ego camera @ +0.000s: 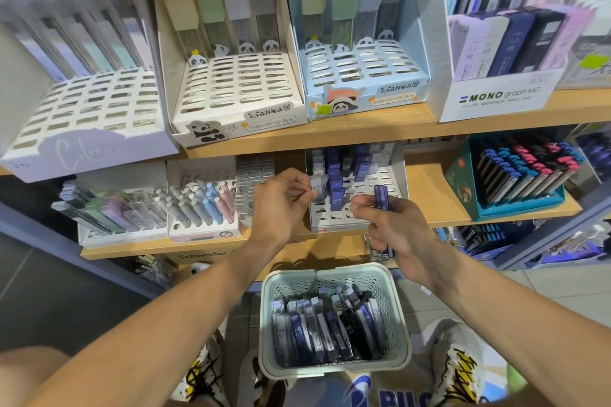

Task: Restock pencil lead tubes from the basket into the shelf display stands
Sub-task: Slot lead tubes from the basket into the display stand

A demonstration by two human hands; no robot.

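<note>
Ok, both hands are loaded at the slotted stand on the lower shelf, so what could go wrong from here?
1. The right hand grips several dark blue tubes loosely bunched; one could slip and fall, maybe beside the basket.
2. The left hand pinches a pale tube close to blue tubes already standing in the white slotted stand; it may knock them askew.
3. Colours could get mixed across rows.

A white cardboard box printed "MONO graph MG" stands on the upper wooden shelf, up and to the right of the hands. A teal tray of black cases with blue and pink caps sits right of them. White shoes with black and yellow scribbles show below.
</note>
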